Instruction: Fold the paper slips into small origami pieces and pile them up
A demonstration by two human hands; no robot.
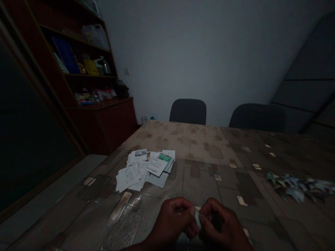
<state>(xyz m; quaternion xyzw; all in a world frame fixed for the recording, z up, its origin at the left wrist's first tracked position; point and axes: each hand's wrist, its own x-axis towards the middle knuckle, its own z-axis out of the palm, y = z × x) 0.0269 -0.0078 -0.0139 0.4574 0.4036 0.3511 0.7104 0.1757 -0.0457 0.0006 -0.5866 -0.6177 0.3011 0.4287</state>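
Observation:
Both hands meet low in the head view, over the near part of the table. Between their fingertips is a small pale piece of paper (197,220), mostly covered by the fingers. My left hand (175,219) pinches it from the left, thumb and fingers closed. My right hand (221,223) grips its right side the same way. The paper's full shape is hidden. Beyond my left hand lies a loose pile of printed paper pieces (131,177), one with a green picture. Far to the right sits a row of folded paper pieces (295,188).
A patterned cloth covers the table (183,139). Behind its far edge stand a grey chair (187,111) and a second dark chair (258,115). At the left is a wooden cabinet (115,120) with filled shelves. The room is dim.

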